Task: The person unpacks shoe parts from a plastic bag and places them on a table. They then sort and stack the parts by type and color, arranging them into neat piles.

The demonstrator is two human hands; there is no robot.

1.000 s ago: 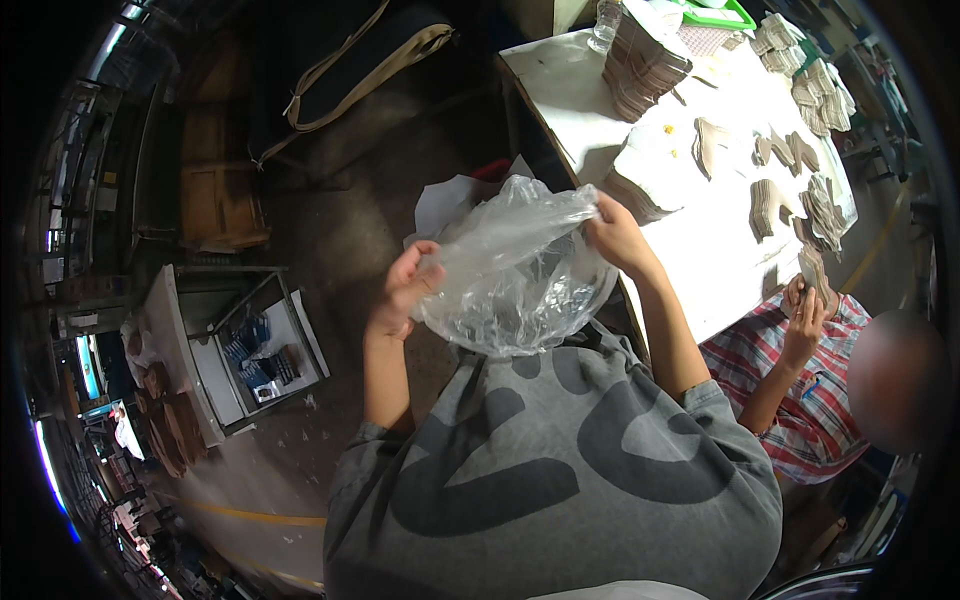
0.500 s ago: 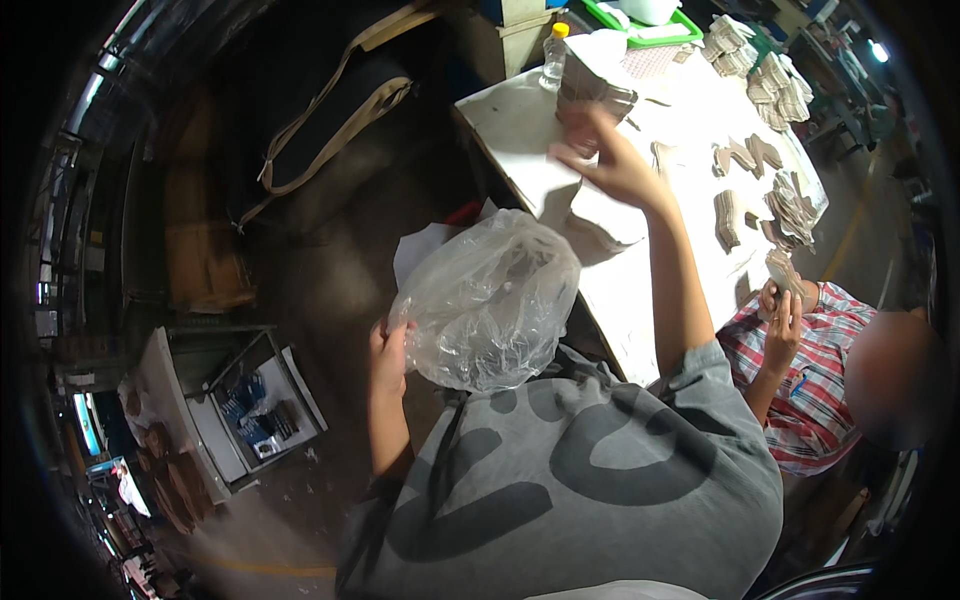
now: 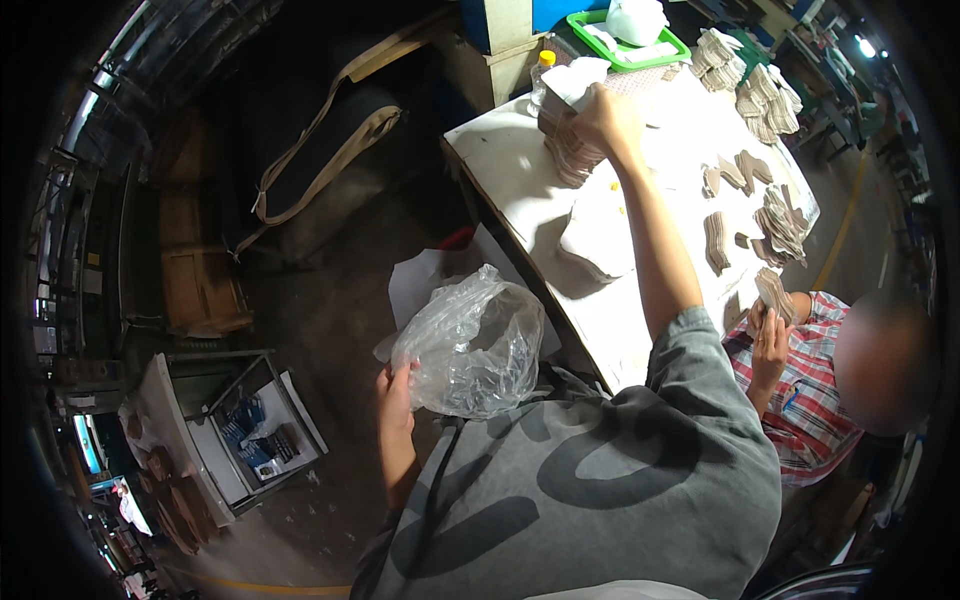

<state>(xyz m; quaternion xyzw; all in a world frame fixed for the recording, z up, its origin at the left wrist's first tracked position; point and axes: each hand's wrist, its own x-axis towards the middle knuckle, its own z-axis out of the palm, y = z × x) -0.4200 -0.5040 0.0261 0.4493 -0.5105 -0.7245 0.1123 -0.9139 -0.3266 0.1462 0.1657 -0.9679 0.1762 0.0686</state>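
L hand (image 3: 395, 392) grips the crumpled, clear plastic bag (image 3: 475, 355) by its L side, fingers closed on the film; bag is in front of the chest, just off the near L edge of the white, flat-topped table (image 3: 630, 345), mouth gaping; R arm stretches over the table, R hand (image 3: 608, 120) at the tall stack of flat, brown, pale-edged pieces (image 3: 568, 155) near the far L corner; its fingers bend down, but can't tell if they're closed on anything, as the back of the hand hides them; a clear plastic bottle w/ yellow cap (image 3: 543, 80) stands beside that stack; nearer lies a low pile of white, curved-edge sheets (image 3: 598, 235); farther off, a green plastic tray (image 3: 655, 63); at R, 1 co-worker in a red-and-white plaid shirt (image 3: 815, 390) holds a small, brown layered bundle (image 3: 773, 292).
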